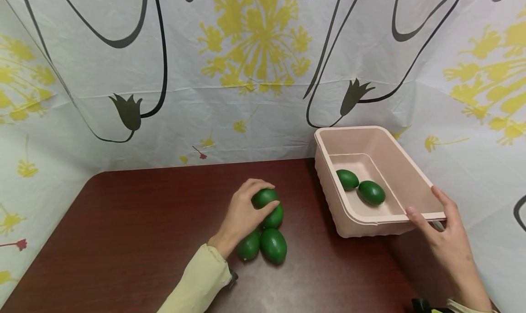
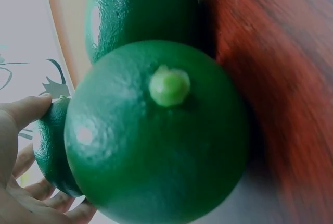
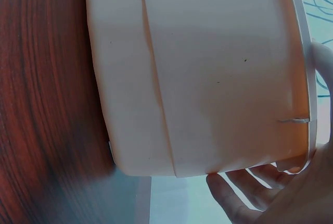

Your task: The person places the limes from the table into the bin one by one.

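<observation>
L hand (image 1: 242,212) pinching shiny dark-green oval fruit (image 1: 263,197) over reddish-brown wood surface (image 1: 164,212), can't tell if lifted. Prob light, firm, slick imo, grab its middle. R hand (image 1: 445,233) holds pale-pink rectangular plastic bin (image 1: 370,229).

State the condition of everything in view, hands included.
Pink bin: open-topped, two green fruits inside
Right hand: gripping the pink bin
Left hand: pinching the held fruit
Three other fruits: clustered on the table
Patterned sheet: hanging, creased
</observation>
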Tool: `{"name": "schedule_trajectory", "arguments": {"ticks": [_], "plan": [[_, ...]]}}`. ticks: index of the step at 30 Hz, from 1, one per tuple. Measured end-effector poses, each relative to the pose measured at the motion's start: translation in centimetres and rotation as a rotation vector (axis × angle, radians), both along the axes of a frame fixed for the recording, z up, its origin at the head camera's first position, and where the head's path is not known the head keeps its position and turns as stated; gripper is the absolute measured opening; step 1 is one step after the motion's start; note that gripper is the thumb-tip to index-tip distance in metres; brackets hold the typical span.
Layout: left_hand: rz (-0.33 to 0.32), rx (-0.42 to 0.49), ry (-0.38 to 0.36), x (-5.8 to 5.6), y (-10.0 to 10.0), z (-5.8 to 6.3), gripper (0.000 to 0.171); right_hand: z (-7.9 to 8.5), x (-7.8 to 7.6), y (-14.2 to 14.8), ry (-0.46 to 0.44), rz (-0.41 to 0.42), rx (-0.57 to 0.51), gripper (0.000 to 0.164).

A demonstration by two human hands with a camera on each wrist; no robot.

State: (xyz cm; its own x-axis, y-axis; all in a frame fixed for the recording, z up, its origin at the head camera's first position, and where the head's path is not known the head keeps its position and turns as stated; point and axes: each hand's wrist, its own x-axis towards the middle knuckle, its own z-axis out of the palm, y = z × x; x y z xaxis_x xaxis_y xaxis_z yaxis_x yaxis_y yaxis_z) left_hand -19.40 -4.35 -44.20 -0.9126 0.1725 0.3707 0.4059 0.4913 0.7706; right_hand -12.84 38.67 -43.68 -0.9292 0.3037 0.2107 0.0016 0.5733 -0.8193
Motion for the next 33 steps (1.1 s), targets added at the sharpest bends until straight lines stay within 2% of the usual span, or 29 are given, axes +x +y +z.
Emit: {"name": "schedule_trajectory", "arguments": {"ticks": [15, 22, 33], "plan": [[-0.027, -0.009, 0.025, -0.1, 1.1, 0.4, 0.033, 0.0, -0.1, -0.1, 0.006, 0.004, 0.005, 0.082], [-0.045, -0.022, 0.010, -0.1, 1.7, 0.7, 0.034, -0.1, 0.0, 0.0, 0.002, 0.005, -0.003, 0.082], [-0.063, -0.018, 0.044, -0.2, 2.8, 1.4, 0.034, -0.1, 0.0, 0.1, 0.007, 0.007, -0.006, 0.082]]}}
